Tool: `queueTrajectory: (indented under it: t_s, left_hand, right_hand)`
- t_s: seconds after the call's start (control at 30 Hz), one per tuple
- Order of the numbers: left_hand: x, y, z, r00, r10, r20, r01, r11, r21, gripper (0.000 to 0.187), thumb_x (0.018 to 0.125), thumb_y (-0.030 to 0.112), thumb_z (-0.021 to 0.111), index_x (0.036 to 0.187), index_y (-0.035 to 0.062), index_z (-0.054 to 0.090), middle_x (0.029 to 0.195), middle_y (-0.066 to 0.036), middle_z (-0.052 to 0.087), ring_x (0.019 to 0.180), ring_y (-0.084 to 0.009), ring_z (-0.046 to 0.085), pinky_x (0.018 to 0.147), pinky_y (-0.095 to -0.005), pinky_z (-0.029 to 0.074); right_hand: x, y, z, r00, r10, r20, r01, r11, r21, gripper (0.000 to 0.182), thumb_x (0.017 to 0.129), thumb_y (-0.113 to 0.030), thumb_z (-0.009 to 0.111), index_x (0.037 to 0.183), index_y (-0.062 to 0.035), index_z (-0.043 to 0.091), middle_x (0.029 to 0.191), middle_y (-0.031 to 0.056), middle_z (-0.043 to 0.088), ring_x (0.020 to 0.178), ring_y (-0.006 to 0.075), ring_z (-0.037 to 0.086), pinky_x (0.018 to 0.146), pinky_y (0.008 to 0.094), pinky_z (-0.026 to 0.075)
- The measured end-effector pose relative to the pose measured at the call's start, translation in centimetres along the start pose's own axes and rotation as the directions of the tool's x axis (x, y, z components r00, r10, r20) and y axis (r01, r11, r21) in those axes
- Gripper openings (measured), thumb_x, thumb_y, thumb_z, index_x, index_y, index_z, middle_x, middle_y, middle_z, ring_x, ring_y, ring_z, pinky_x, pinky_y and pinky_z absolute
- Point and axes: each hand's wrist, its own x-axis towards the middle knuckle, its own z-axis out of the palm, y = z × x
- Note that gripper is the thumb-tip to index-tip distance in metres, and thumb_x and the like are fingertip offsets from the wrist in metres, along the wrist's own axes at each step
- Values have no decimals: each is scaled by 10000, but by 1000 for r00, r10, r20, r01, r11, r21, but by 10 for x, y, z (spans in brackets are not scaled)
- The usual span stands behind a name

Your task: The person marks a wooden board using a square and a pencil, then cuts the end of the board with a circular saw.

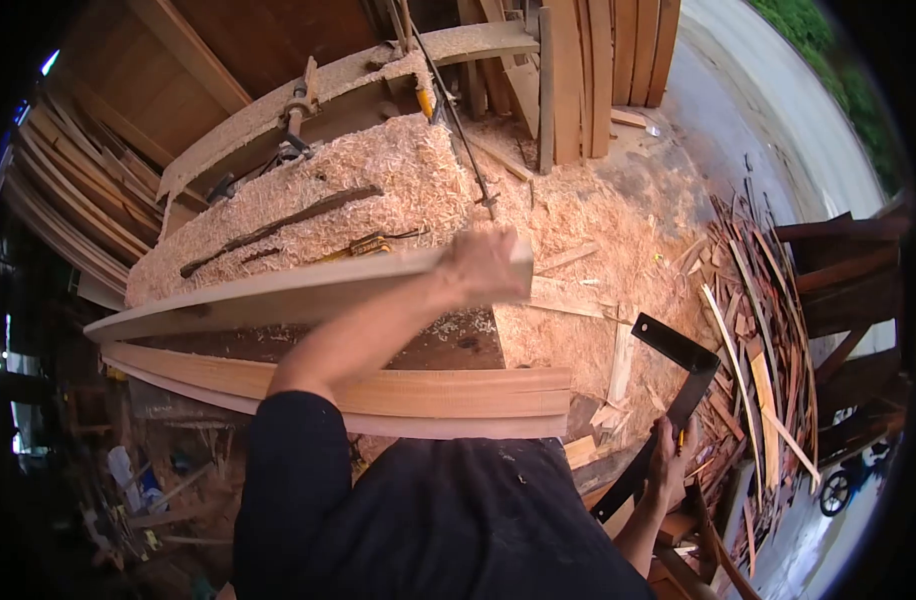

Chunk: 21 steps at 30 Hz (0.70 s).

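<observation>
A long, slightly curved wooden board (pixel 308 293) stands on edge across the bench, and my left hand (pixel 480 268) is closed round its right end, a little blurred. Nearer my body, more curved boards (pixel 448 393) lie side by side along the bench edge. To the right, my right hand (pixel 670 462) grips a black angled metal square (pixel 694 388), with something small and yellow showing at the fingers. The square's short arm points up and left, above the shavings-covered floor.
Wood shavings (pixel 398 160) cover the workbench, where a yellow-and-black tool (pixel 370 243) lies. A long clamp (pixel 463 130) stands behind. Scrap strips (pixel 768 340) are heaped at right; planks (pixel 593 80) stand upright at the back, others (pixel 73 200) at left.
</observation>
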Motion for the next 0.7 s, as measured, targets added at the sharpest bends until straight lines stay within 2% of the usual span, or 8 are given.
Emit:
queueTrajectory:
  t_s: [0.03, 0.13, 0.23, 0.33, 0.43, 0.53, 0.6, 0.7]
  left_hand:
    - [-21, 23, -7, 991, -6, 132, 5, 1000, 9, 379, 856, 309, 666, 1094, 44, 540, 859, -110, 585, 667, -201, 557, 527, -340, 500]
    - [-15, 7, 89, 868, 250, -429, -213, 968, 134, 254, 896, 177, 670, 1067, 16, 573, 898, -131, 651, 728, -209, 624, 571, -369, 523]
    - [-39, 22, 118, 830, 258, -495, -166, 961, 221, 228, 906, 158, 713, 1050, 16, 609, 965, -121, 707, 838, -221, 682, 681, -372, 550]
    - [-62, 27, 105, 823, 226, -521, -209, 974, 92, 334, 872, 265, 777, 1064, 30, 638, 997, -107, 717, 895, -259, 699, 792, -379, 559]
    - [-83, 12, 99, 788, 230, -571, -217, 972, 93, 411, 798, 351, 837, 1028, 61, 658, 919, -107, 712, 843, -300, 704, 772, -425, 557]
    - [-100, -9, 100, 845, 121, -520, -144, 990, -4, 411, 804, 372, 825, 1046, 72, 683, 1004, -107, 729, 924, -298, 709, 850, -426, 557]
    - [-94, -13, 94, 887, 80, -454, -137, 986, -93, 450, 790, 454, 822, 1015, 87, 693, 961, -120, 735, 898, -317, 717, 814, -441, 567]
    - [-90, -8, 75, 943, 53, -328, -119, 976, -183, 494, 776, 529, 815, 978, 93, 702, 891, -142, 736, 847, -350, 723, 763, -471, 575]
  right_hand:
    - [6, -8, 6, 999, -21, 25, 22, 1000, -22, 73, 966, -71, 635, 1027, -47, 603, 779, -3, 623, 691, 92, 583, 669, 255, 499]
    - [27, -27, 21, 990, -81, 112, 111, 947, -301, 88, 942, -56, 609, 1028, -41, 594, 823, 8, 612, 734, 103, 586, 681, 256, 502]
    - [29, -41, 49, 981, -113, 156, 124, 990, -63, 105, 918, -34, 584, 1020, -40, 560, 863, 28, 579, 787, 112, 579, 695, 258, 496]
    - [33, -44, 63, 948, -146, 284, 154, 988, -8, 107, 921, -21, 592, 1013, -56, 550, 863, 3, 560, 764, 83, 545, 686, 234, 457]
    - [25, -53, 81, 925, -186, 332, 212, 976, -41, 173, 881, -14, 668, 1005, -67, 560, 851, -9, 552, 743, 65, 511, 677, 223, 428]
    - [15, -56, 85, 905, -242, 351, 343, 902, -262, 284, 826, -104, 793, 1003, -61, 575, 846, 6, 532, 748, 104, 499, 678, 269, 428]
    - [5, -63, 88, 913, -146, 382, 249, 940, -234, 338, 803, -133, 822, 1035, -59, 588, 850, 18, 522, 757, 124, 503, 679, 285, 430]
    - [3, -68, 97, 856, -239, 458, 359, 913, -194, 345, 809, -146, 838, 1048, -37, 614, 865, 69, 572, 773, 192, 573, 698, 333, 474]
